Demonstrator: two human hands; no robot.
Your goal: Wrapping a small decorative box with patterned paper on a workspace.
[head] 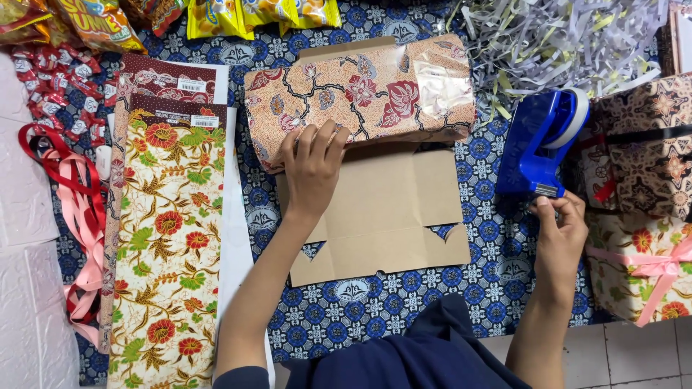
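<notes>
My left hand [311, 167] lies flat on the lower left edge of a box wrapped in pinkish floral paper [375, 90], pressing the paper down. Below the box spreads its brown cardboard lid flap [393, 209], unfolded on the patterned blue cloth [497, 266]. My right hand [559, 223] pinches the end of the tape at the mouth of a blue tape dispenser [537, 140], which stands to the right of the box.
Sheets of floral wrapping paper [169, 238] lie at the left, with red and pink ribbons [76, 216] beside them. Snack packets [238, 14] line the top edge. Shredded paper [562, 39] fills the top right. Wrapped gift boxes [645, 216] stand at the right.
</notes>
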